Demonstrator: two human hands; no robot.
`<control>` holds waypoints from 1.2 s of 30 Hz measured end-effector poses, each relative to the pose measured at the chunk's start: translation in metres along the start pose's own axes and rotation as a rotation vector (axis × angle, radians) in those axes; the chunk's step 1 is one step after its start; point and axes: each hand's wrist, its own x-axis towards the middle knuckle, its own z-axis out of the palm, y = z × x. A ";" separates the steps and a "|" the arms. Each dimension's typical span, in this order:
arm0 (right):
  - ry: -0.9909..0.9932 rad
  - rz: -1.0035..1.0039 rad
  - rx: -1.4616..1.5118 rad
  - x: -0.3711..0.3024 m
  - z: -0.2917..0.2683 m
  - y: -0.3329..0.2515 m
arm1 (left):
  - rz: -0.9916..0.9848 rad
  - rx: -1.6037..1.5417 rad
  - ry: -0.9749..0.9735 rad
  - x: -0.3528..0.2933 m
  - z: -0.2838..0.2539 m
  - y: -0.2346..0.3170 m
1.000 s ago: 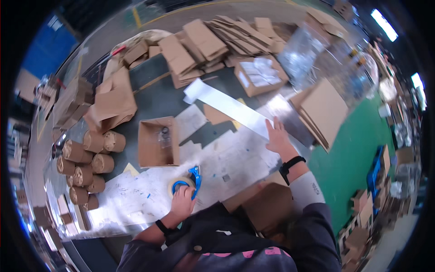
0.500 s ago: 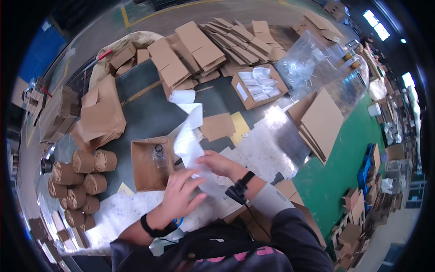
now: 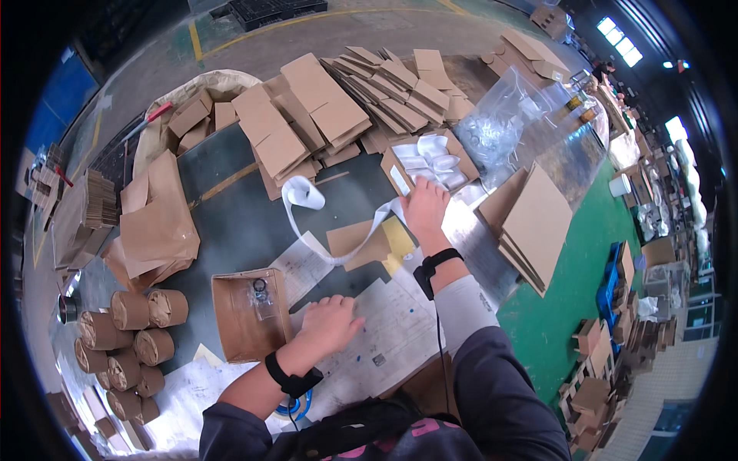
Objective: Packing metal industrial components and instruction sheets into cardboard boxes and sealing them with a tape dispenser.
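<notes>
My right hand (image 3: pixel 425 207) is at the near edge of a small cardboard box (image 3: pixel 405 167) that holds several white rolled papers (image 3: pixel 430 157). A long white paper strip (image 3: pixel 350 257) curls across the table from its coiled roll (image 3: pixel 306 195) to the thumb side of that hand, which seems to grip its end; the thumb is partly hidden. Lower down, my left hand (image 3: pixel 332 324) hovers with fingers loosely apart and holds nothing. Beside it stands an open brown box (image 3: pixel 231 323) containing a black ring (image 3: pixel 260 285) and a clear plastic bag (image 3: pixel 265 303).
Paper-wrapped rolls (image 3: pixel 154 346) cluster at the left, below brown wrapping paper (image 3: pixel 161 230). Flattened cartons (image 3: pixel 323 100) pile along the far side. A clear plastic bag (image 3: pixel 496 134) and leaning cardboard sheets (image 3: pixel 538 227) are at the right. Printed sheets (image 3: pixel 400 323) lie in front of me.
My right hand has moved away from me to the box of rolled papers, drawing the strip into a sagging curve. My left hand has come off the strip and lowered slightly.
</notes>
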 end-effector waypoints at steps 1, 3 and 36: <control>-0.005 0.002 0.001 0.002 0.003 0.005 | 0.105 -0.046 0.128 -0.002 0.000 -0.003; -0.099 -0.119 -0.088 0.008 0.003 0.016 | 0.211 -0.094 0.255 0.001 0.001 -0.006; 0.023 0.083 0.079 0.217 -0.143 0.151 | 0.398 -0.502 0.260 -0.085 -0.019 -0.011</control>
